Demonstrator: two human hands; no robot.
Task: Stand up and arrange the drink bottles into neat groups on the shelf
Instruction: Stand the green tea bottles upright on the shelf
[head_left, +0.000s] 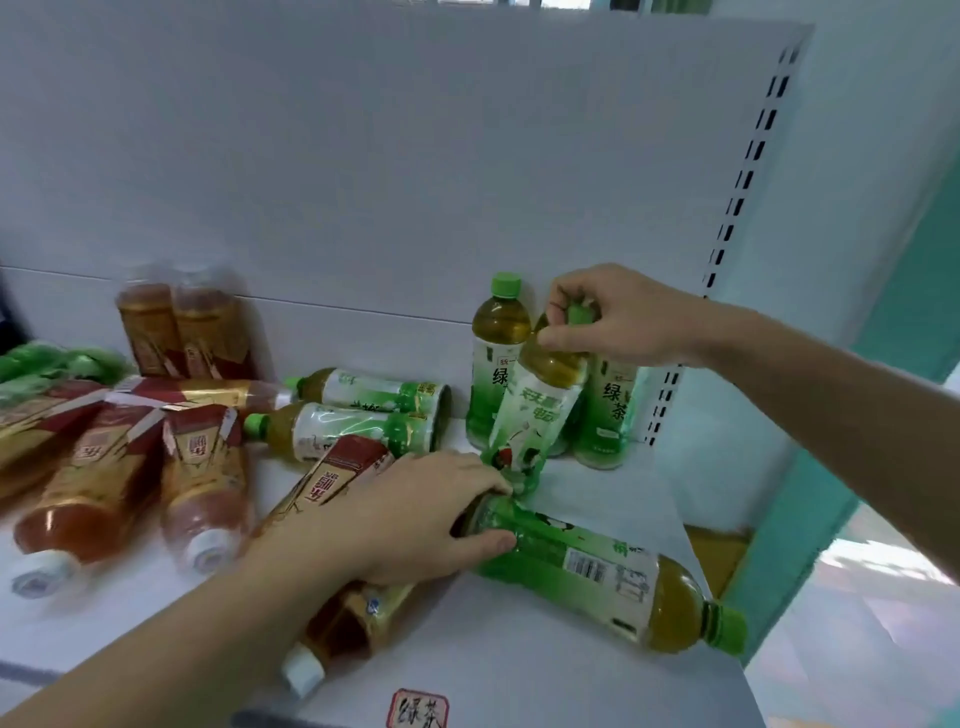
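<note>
My right hand (618, 317) grips the green cap and neck of a tilted green tea bottle (535, 410), its base resting on the white shelf (519, 680). Behind it two green tea bottles (496, 358) stand upright in the back right corner. My left hand (421, 519) is closed over the base of a green tea bottle lying on its side (597, 566), cap pointing right. Two more green bottles (353, 415) lie flat in the middle. Several red-and-gold tea bottles (104, 483) lie on the left, and one (343, 623) sits partly under my left forearm.
Two red-and-gold bottles (182, 332) stand upright against the white back panel (363, 156). Green packaging (52, 358) lies at the far left. The shelf's perforated upright (727, 228) borders the right side, where the shelf ends. A red label sticker (418, 709) marks the front edge.
</note>
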